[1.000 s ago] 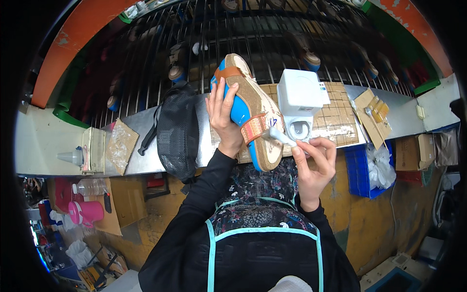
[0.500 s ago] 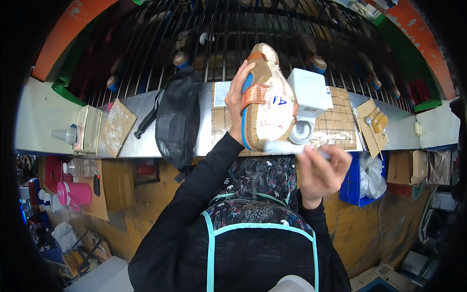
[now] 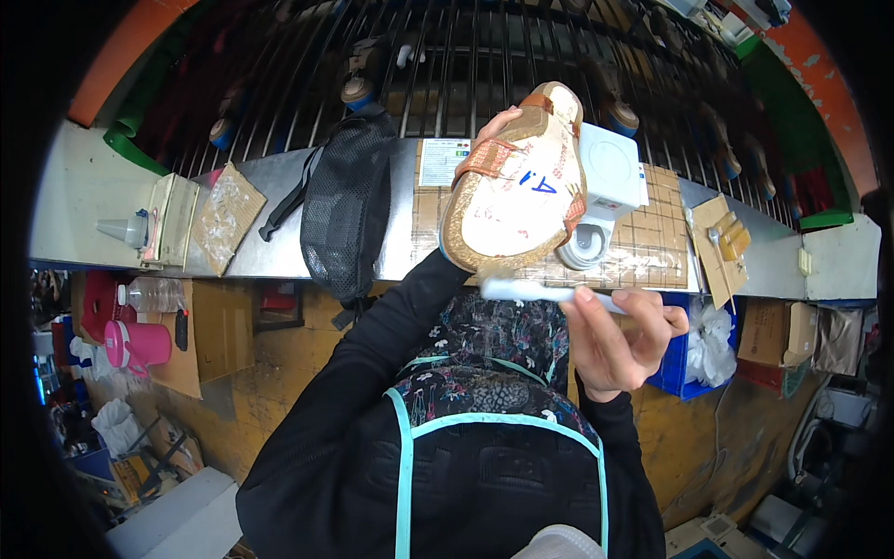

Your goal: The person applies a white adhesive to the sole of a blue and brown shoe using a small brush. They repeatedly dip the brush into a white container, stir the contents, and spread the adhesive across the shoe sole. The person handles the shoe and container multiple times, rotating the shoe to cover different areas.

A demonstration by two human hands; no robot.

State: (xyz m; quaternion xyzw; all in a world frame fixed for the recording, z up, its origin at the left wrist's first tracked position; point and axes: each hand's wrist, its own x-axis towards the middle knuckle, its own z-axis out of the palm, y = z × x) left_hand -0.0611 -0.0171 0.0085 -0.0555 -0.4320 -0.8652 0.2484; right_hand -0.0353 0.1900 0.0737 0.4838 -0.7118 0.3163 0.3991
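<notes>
An unfinished sandal on a shoe last (image 3: 503, 219) hangs over the front of the bench, its pale marked bottom facing up toward me and orange woven straps wrapped around its sides. My left hand (image 3: 499, 123) is closed around its far side; most of that hand is hidden behind it. In my right hand (image 3: 622, 337) a white-handled brush (image 3: 531, 291) is pinched between thumb and fingers. The bristle end points left, close to the sandal's near rim; whether it touches cannot be made out. Beside the sandal stands a white glue dispenser-like box (image 3: 615, 172) with a round white cup (image 3: 587, 246) at its front.
A black mesh bag (image 3: 349, 210) lies on the bench at left. Cardboard (image 3: 656, 238) covers part of the bench top. Behind runs a roller conveyor (image 3: 484, 56) carrying several shoes. At right, a cardboard piece (image 3: 717, 265) bears brushes; a blue bin (image 3: 672, 373) hangs below.
The sandal has tilted so that more of its bottom faces me, and its far end has shifted right. The brush has moved slightly left and down, still in my right hand.
</notes>
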